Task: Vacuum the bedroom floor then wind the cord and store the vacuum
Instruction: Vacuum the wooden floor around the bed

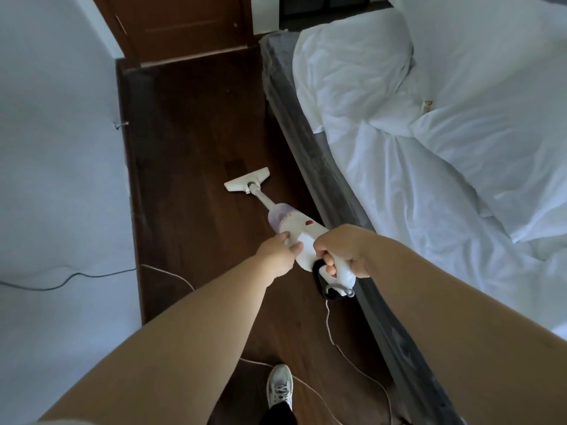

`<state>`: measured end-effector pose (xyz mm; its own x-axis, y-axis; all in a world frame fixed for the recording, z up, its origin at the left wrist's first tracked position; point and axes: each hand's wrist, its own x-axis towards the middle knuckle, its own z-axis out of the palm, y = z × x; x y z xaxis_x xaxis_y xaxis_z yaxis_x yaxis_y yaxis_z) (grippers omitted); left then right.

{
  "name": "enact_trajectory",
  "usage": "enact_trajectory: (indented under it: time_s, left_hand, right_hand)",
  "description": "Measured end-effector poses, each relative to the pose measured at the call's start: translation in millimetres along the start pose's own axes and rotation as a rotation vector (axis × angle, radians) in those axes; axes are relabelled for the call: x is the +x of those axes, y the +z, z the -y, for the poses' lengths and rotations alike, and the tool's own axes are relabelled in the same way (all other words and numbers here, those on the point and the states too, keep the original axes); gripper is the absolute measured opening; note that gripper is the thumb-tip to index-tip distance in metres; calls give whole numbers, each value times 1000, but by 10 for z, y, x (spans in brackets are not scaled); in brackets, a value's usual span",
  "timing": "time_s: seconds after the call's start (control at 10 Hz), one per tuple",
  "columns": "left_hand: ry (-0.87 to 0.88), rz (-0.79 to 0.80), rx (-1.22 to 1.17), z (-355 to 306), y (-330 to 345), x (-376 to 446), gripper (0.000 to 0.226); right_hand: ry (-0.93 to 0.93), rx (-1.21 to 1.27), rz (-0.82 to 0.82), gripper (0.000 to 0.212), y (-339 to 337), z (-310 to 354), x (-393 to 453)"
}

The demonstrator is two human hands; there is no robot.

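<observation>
Right hand [343, 250] wraps the vacuum [294, 231] handle, left hand [280, 251] pinches its body. Head [247, 179] flat on the floor [190, 133] beside the bed [460, 148]. Looks light, rigid; mind the slack cord [333, 332] underfoot.

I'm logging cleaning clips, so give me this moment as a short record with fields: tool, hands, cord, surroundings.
tool: white stick vacuum, floor head flat on the dark wood floor
left hand: holds the vacuum body
right hand: grips the vacuum's handle
cord: unwound, trailing loose from the handle across the floor
surroundings: bed with rumpled white bedding on the right, white wall on the left, wooden door ahead
</observation>
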<state>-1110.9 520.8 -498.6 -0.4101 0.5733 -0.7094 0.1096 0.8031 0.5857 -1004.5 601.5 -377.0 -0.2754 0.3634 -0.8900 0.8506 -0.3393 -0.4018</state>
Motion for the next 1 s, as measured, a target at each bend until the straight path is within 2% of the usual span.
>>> enact_trajectory:
  time_s: [0.2,0.4,0.6,0.8,1.0]
  left_hand:
    - [-13,-13,-59,138,-15,-308,59]
    - [-33,-11,-132,283,255,-930,58]
    - [-30,-37,-144,491,1011,-1678,56]
    - [-34,-52,-222,774,2001,-2381,58]
    - [-41,-58,-258,994,2654,-3048,58]
  right_hand:
    - [-31,-65,15,17,145,-102,-181]
    - [-23,-109,39,13,240,-497,-575]
    - [-46,-164,45,18,171,-1397,-1068]
    - [11,-180,22,18,98,-2458,-1497]
    - [8,-170,37,19,104,-3234,-2018]
